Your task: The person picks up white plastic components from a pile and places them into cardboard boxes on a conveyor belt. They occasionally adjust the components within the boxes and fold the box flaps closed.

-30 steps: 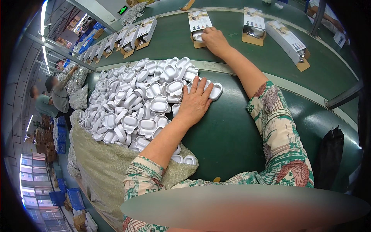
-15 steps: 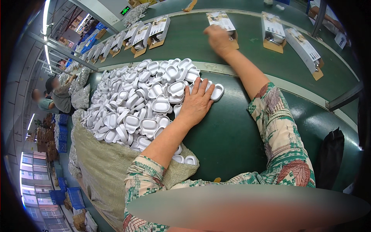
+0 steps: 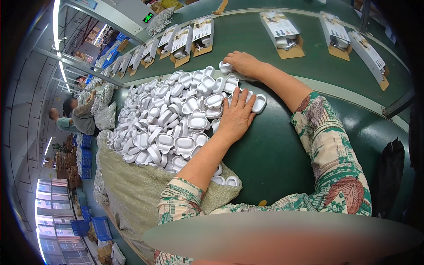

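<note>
Compared with a second ago, the right hand [image 3: 245, 64] has left the open white cardboard box with brown flaps [image 3: 278, 26] and come back to the far edge of the heap, while that box and its neighbours now lie farther right along the dark green conveyor belt [image 3: 240, 37]. Its bent fingers grip a small white plastic dish with a rounded, lobed outline [image 3: 225, 68], held at the heap's far right corner, by the pale rail [image 3: 287, 81]; the thumb is hidden. The right forearm reaches up and leftward, elbow bent out. The left hand [image 3: 237, 115] has stayed palm down, fingers slightly spread, resting flat on the right margin of the heap of similar white dishes [image 3: 183, 119], clasping nothing visible.
</note>
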`<action>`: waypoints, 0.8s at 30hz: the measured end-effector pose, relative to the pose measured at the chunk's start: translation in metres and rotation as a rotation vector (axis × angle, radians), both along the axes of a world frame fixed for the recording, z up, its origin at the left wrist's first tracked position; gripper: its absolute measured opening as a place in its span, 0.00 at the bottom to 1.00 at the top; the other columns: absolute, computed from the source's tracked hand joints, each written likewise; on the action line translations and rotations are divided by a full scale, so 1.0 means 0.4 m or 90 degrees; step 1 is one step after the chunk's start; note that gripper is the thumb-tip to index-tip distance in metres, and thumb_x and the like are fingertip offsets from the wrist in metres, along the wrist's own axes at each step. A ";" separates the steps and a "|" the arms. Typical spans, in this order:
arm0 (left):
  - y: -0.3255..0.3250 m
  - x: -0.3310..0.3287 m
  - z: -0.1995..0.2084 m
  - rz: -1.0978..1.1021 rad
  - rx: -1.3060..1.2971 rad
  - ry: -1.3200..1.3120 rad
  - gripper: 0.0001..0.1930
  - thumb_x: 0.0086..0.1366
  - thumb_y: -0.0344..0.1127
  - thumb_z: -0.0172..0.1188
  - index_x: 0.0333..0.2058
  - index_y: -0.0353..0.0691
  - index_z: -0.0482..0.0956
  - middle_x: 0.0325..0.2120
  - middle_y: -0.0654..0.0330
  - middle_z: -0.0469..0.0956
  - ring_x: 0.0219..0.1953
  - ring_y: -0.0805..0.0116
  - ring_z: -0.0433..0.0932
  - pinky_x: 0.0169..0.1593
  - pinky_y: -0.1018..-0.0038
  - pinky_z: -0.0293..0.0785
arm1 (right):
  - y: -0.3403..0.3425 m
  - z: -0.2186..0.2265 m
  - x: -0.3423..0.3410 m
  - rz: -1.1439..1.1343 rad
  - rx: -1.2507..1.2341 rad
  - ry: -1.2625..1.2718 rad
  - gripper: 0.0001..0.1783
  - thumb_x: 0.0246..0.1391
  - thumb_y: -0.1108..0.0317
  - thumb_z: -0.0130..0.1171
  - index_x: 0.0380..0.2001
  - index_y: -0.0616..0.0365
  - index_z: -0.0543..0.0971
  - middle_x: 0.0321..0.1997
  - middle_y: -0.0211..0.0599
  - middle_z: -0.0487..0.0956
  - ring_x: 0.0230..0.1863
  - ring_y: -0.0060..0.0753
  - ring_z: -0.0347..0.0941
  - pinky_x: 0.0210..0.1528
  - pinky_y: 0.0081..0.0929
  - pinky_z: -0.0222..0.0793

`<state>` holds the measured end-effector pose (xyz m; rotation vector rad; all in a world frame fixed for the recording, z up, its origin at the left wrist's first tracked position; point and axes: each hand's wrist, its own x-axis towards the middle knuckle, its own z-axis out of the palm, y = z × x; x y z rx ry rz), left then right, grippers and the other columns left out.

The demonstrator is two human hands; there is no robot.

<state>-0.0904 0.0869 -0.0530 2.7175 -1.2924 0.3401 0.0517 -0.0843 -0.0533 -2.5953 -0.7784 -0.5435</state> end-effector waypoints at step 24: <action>0.002 0.017 0.005 0.000 -0.020 0.006 0.28 0.58 0.38 0.58 0.58 0.49 0.63 0.59 0.56 0.59 0.64 0.50 0.53 0.59 0.46 0.55 | -0.098 0.004 0.059 -0.196 0.042 -0.177 0.05 0.46 0.69 0.54 0.29 0.54 0.76 0.38 0.37 0.72 0.45 0.41 0.68 0.42 0.39 0.67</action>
